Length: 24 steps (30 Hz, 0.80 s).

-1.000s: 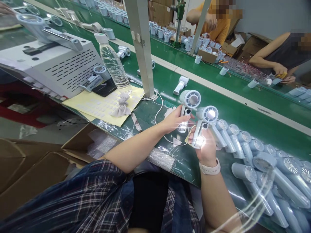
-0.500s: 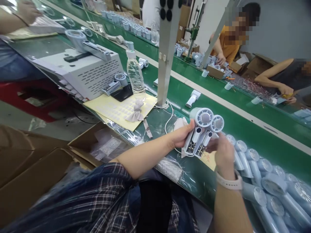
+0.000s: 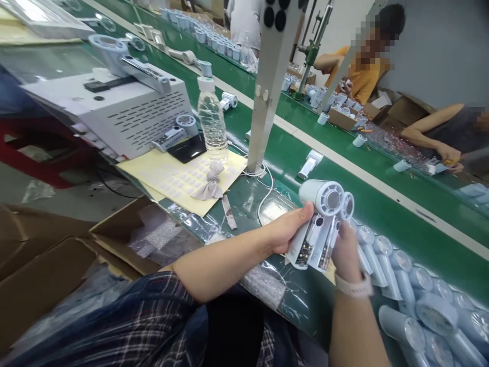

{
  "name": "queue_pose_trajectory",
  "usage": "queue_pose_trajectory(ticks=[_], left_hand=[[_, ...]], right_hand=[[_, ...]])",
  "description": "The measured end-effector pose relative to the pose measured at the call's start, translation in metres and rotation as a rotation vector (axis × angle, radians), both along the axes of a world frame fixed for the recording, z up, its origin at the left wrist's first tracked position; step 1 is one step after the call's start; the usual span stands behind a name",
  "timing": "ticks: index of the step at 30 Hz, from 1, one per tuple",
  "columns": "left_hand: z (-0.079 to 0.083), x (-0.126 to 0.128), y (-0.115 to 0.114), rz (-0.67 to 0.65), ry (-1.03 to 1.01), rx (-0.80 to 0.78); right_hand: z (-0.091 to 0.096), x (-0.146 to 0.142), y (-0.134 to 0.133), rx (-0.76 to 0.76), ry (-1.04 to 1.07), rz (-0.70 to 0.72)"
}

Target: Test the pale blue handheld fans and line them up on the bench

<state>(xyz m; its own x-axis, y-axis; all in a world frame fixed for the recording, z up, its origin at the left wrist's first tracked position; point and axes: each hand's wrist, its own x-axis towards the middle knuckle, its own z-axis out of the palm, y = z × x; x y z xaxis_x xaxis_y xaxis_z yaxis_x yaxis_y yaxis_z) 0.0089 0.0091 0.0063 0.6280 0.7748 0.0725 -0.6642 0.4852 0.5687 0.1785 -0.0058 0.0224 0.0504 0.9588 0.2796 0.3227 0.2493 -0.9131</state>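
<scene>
Two light blue handheld fans are held side by side in front of me, round heads up. Their handles stand open, baring circuit boards. My left hand (image 3: 287, 230) is closed around the left fan (image 3: 314, 196), thumb lying just below its head. My right hand (image 3: 346, 255), somewhat blurred, is at the other fan (image 3: 347, 206) and wraps its handle from the right; part of its fingers is hidden behind it. The two handles are against or very near each other. Many more fans (image 3: 401, 265) lie in rows just right of my right hand.
A green conveyor belt (image 3: 367, 188) crosses ahead, carrying one fan (image 3: 310, 164). A metal post (image 3: 263, 102) rises at the bench edge. Left of it stand a water bottle (image 3: 212, 120), a yellow sticker sheet (image 3: 168, 176) and a white machine (image 3: 145, 112). Co-workers sit across the belt.
Both fans have come slightly lower and turned to face more to the right. My right hand has moved down and closer in against the right fan. A co-worker's arm has left the upper left.
</scene>
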Motion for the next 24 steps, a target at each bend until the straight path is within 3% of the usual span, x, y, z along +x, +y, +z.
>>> queue_pose_trajectory(ticks=[3,5,10,14,18,24], left_hand=[[-0.006,0.004,-0.004,-0.022,0.042,-0.106],[-0.01,0.008,-0.009,-0.091,0.068,-0.156],[-0.007,0.008,-0.019,-0.164,0.056,-0.137],[0.006,-0.001,-0.019,-0.207,0.061,-0.101],[0.011,-0.006,-0.02,-0.236,0.091,-0.109],[0.001,0.004,-0.023,-0.162,0.126,-0.13]], right_hand=[[0.021,0.016,-0.029,0.244,-0.202,-0.196],[0.02,0.016,-0.037,0.346,-0.22,-0.171],[-0.011,0.017,-0.028,0.071,0.046,0.055],[-0.014,0.029,-0.029,-0.097,0.124,0.135],[-0.007,0.026,-0.034,-0.068,0.11,0.074],[-0.006,-0.004,-0.033,0.045,0.11,-0.127]])
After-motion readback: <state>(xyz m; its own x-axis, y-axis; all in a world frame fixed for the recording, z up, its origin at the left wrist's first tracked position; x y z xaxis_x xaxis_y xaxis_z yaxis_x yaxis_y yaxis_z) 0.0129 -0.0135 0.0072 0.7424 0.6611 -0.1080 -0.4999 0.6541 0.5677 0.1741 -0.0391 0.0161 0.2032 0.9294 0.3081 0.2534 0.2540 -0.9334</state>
